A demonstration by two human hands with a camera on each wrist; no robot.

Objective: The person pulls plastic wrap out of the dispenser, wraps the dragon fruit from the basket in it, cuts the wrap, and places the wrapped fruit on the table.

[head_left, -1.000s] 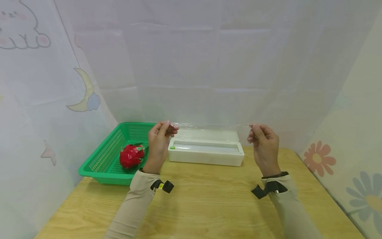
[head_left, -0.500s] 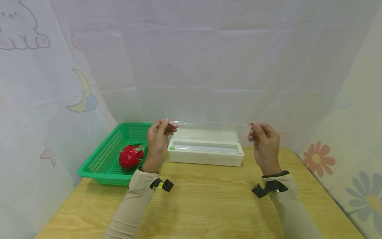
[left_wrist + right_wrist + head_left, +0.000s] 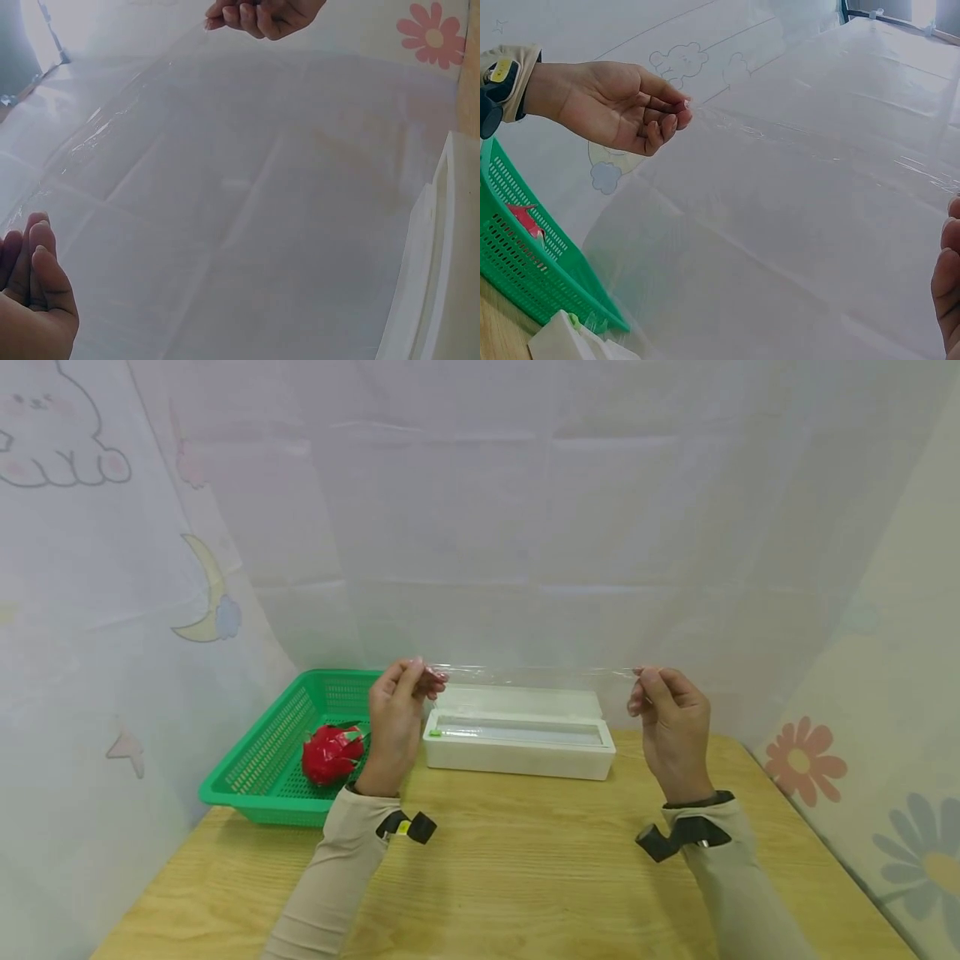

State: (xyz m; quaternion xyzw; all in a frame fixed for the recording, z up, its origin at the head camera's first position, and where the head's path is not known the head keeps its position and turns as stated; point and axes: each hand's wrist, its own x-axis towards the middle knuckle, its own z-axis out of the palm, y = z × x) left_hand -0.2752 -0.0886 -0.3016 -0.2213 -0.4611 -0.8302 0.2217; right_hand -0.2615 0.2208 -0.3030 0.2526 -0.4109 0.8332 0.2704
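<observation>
A sheet of clear cling film point(image 3: 528, 675) is stretched between my two hands above a white dispenser box point(image 3: 519, 753) with its lid open. My left hand point(image 3: 405, 693) pinches the film's left corner; the same hand point(image 3: 641, 109) appears in the right wrist view. My right hand point(image 3: 663, 697) pinches the right corner, and the left wrist view catches it point(image 3: 262, 13) at the top. The film point(image 3: 247, 187) runs down to the box point(image 3: 439, 262). A red dragon fruit point(image 3: 330, 753) lies in a green basket point(image 3: 258, 760) left of the box.
A wooden table point(image 3: 517, 877) carries the basket and box. White printed curtains point(image 3: 525, 510) close in the back and both sides. The green basket point(image 3: 525, 255) shows low left in the right wrist view.
Both hands have lifted the film's edge slightly higher above the box. The right hand has drifted a little to the right.
</observation>
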